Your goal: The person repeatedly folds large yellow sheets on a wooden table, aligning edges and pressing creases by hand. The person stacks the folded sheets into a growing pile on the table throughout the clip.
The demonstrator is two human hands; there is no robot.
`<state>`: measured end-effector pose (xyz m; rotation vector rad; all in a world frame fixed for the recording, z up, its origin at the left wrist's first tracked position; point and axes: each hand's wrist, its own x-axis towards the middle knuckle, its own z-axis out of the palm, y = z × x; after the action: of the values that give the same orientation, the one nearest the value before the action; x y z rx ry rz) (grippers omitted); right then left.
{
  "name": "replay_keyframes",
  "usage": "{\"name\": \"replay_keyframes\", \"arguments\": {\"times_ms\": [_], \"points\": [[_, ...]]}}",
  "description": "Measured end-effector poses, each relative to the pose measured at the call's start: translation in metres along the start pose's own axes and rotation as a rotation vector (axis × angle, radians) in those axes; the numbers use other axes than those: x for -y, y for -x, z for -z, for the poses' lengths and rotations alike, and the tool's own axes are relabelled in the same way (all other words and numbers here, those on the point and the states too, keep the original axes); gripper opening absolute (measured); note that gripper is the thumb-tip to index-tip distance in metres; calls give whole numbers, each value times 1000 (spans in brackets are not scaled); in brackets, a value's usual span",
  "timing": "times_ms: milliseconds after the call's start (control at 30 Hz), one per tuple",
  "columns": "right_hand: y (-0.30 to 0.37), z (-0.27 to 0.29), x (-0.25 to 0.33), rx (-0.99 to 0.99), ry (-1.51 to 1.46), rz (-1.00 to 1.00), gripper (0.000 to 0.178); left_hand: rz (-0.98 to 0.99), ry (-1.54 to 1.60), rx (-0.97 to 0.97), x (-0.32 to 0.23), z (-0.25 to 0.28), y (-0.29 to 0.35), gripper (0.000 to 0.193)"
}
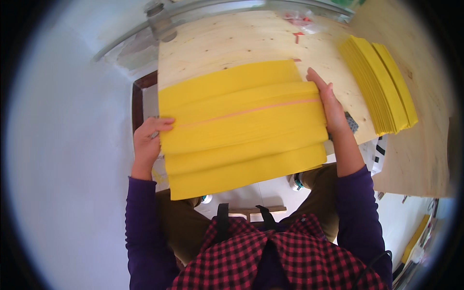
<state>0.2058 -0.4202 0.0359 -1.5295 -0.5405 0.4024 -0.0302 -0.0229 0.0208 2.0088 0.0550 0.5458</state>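
Note:
A wide bundle of yellow sheets, paper or thin cloth, lies over the table's near edge and overhangs toward my lap. Its layers are stepped and wavy, and a thin pink line crosses the upper part. At the left edge, my left hand is closed on the bundle, fingers on top; a ring-like band shows on one finger. My right hand lies flat along the right edge, palm against the layers and fingers stretched forward. Whatever is under the bundle is hidden.
Two thick yellow stacks stand at the right of the light wooden table. A small dark patterned object sits beside my right wrist. Clear plastic with red bits and a jar-like container are at the back.

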Motion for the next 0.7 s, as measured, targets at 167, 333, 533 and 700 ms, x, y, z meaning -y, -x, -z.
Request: {"name": "replay_keyframes", "arguments": {"times_ms": [167,333,533,700], "points": [[2,-13,4,-54,-10,-7,68,5,-54,-26,-4,-1,1,22],[4,-14,6,-30,45,-28,65,27,-17,-32,-8,0,1,23],[2,-12,4,-41,-106,-7,71,32,-5,-17,-3,3,2,23],[0,-7,44,3,376,223,65,45,13,-16,2,2,3,21]]}}
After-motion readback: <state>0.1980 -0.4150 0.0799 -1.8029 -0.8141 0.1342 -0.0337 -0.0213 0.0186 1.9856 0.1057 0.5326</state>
